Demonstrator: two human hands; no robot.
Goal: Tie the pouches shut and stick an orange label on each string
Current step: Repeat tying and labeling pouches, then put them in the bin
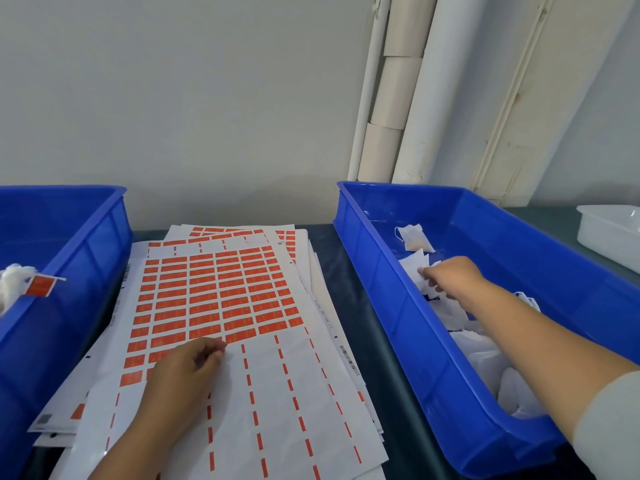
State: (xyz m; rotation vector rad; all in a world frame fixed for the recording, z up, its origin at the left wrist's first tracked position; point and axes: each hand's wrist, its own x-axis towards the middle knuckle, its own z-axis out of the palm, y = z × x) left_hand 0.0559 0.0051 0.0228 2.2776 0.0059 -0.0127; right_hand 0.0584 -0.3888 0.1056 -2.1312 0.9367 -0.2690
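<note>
Blue bins sit on both sides: the left bin point(69, 237) holds one tied pouch point(14, 282) with an orange label point(41, 286) on its string, so one looks done, while the right bin point(381, 289) has a pile of loose pouches point(415, 268) waiting. The right hand point(446, 277) reaches into that bin and seems to pinch a white pouch, though the fingertips are hard to see. The left hand point(187, 368) rests with curled fingers on the label sheet point(221, 292), maybe picking at a label, with bin walls close on both sides and room between.
</note>
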